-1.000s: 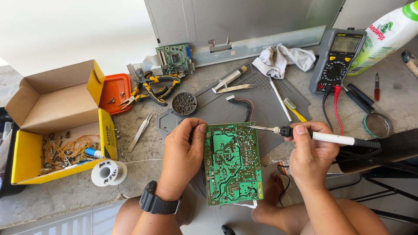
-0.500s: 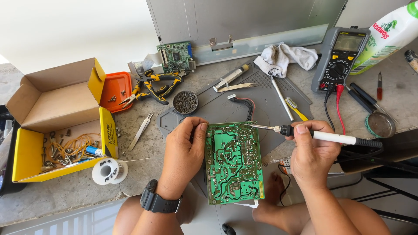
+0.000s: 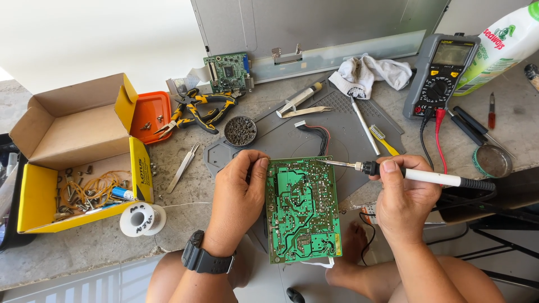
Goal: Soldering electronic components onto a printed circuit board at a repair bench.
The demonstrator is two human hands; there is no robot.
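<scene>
At the lower centre of the frame, our left hand (image 3: 238, 199) grips the left edge of the green circuit board (image 3: 302, 209) on the worktop (image 3: 191, 224). Our right hand (image 3: 405, 196) is closed around the soldering iron (image 3: 415, 175), tip at the board's top edge.

Bright, even daylight all over, pretty soft. Blown-out white patch top left, no detail there. Only faint shadows under the left hand (image 3: 238, 196) and right hand (image 3: 405, 196). Sharp across the green circuit board (image 3: 302, 210), no motion blur. Slight wide-angle bending at the edges, mild sheen on the grey mat (image 3: 342, 132).
</scene>
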